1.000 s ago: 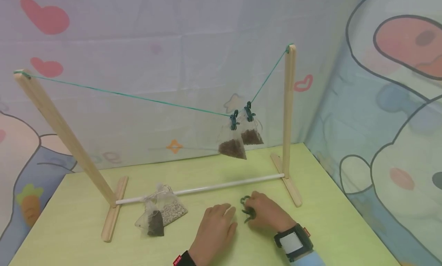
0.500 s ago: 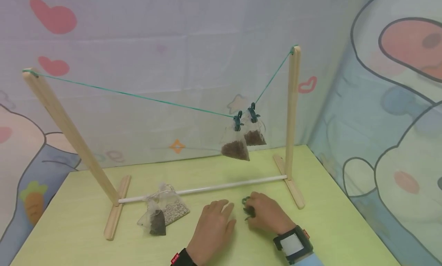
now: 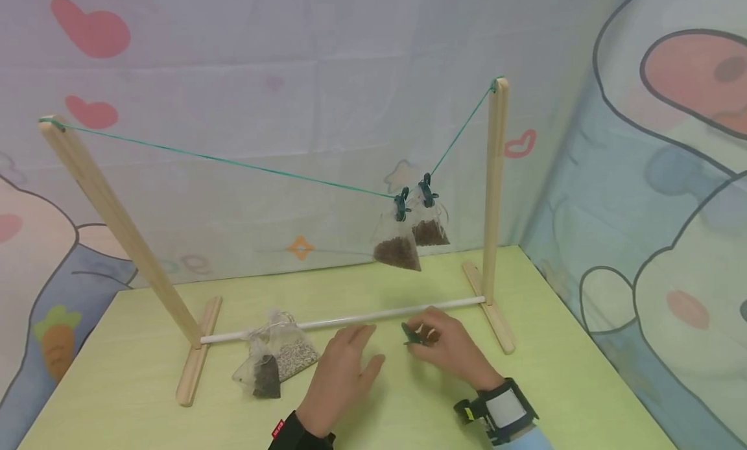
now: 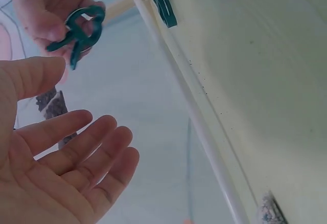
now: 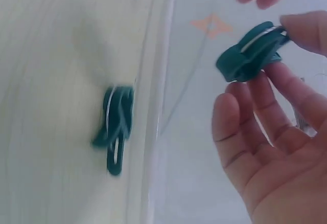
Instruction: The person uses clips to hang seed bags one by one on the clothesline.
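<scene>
My right hand (image 3: pixel 452 346) pinches a dark green clip (image 5: pixel 250 52) between thumb and fingers, just above the table. A second green clip (image 5: pixel 118 114) lies on the table; in the head view the right hand hides it. Left of the right hand, my left hand (image 3: pixel 338 375) hovers with its fingers extended and nothing in them. Near it lie two sheer drawstring bags: one with pale seeds (image 3: pixel 294 356), one with dark contents (image 3: pixel 267 377). Two more sheer bags, a front one (image 3: pixel 398 252) and a rear one (image 3: pixel 430 233), hang from clips on a green cord (image 3: pixel 233 163).
The cord runs between a left wooden post (image 3: pixel 117 223) and a right wooden post (image 3: pixel 495 190). A white rod (image 3: pixel 362 318) joins their feet along the yellow-green table (image 3: pixel 373 424). A printed cloth (image 3: pixel 245 61) stands behind.
My right hand has lifted a clip off the table and turned, raising it slightly. The left hand has shifted a little left, with its thumb spread wider.
</scene>
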### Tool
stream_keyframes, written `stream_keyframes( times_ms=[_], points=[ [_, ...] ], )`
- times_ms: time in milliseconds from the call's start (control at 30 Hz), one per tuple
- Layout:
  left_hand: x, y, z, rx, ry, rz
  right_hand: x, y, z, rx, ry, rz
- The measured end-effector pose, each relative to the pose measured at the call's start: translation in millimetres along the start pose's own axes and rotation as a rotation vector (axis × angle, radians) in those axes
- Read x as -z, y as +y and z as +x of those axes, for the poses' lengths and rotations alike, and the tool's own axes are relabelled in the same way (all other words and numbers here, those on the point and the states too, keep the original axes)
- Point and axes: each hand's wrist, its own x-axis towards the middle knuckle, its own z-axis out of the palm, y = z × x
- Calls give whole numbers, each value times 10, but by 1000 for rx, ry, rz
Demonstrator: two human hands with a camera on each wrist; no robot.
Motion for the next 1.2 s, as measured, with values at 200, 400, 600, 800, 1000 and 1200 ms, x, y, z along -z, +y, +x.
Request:
stream_keyframes(
  times_ms=[200,400,600,800,1000,1200],
  points=[
    [0,-12,5,15,6,-102,-34,-173,30,-25,8,154],
    [-20,14,16,4,-19,-226,-127,-199,36,-17,-1,196],
    [-48,16,24,-54,-7,-292,-200,-173,36,-13,-37,334],
    [-46,28,40,-92,43,-304,-226,-198,36,-1,-83,438],
    [30,37,27,-63,65,-227,-151,-285,38,3,-47,294],
    [93,35,11,-65,73,-166,-6,-510,61,74,-47,228]
  ],
)
